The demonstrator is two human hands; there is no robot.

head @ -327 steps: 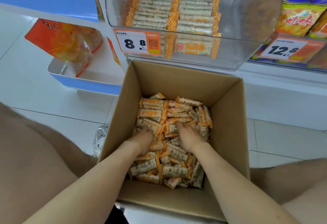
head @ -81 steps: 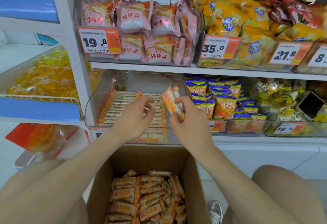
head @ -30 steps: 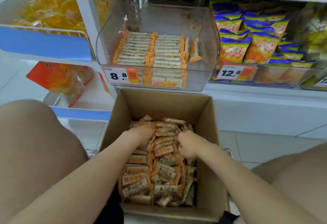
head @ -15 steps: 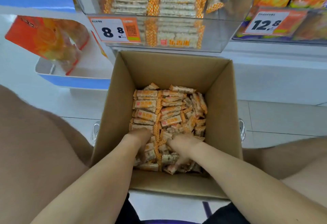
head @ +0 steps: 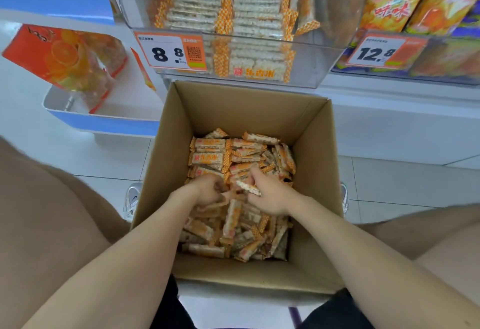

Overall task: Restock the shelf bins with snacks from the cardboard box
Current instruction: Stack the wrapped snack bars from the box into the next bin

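Cardboard box (head: pixel 313 173) w/ snack bars (head: pixel 210 158), left hand (head: pixel 205 191), right hand (head: pixel 272 196) both grasping some; bin (head: pixel 335 12) part-full.

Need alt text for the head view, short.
The left hand and right hand reach into an open brown cardboard box of orange-and-white wrapped snack bars, each gripping bars. Above it, a clear plastic shelf bin holds neat rows of the same bars.
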